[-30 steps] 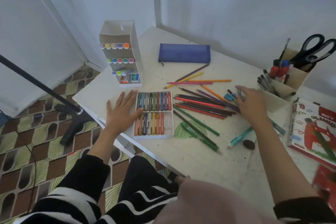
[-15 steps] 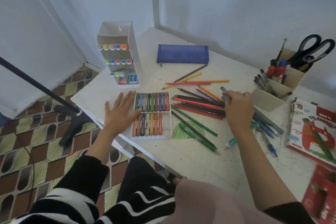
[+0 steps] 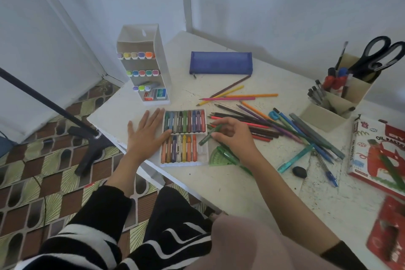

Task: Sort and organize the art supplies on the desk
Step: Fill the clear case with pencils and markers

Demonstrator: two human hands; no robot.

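Across from the pencil heap (image 3: 252, 125), the right hand (image 3: 232, 138) has come to the pastel tray (image 3: 184, 163) by the desk's (image 3: 241, 193) near edge, pinching a green pastel (image 3: 208, 137) above the lower row's gap. The left hand (image 3: 145, 136) stays flat, fingers straight, against the tray's left side. Probably one stray is about to be filed.

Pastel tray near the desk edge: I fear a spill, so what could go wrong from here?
1. The oil pastel tray sits with a corner close to the desk edge; the left hand, flat against its side, could shove it off.
2. The right hand pinches a green oil pastel tilted above the tray's empty end slots; lowered crooked, it may not seat.
3. The green protractor lies by the right wrist, which could sweep it away.
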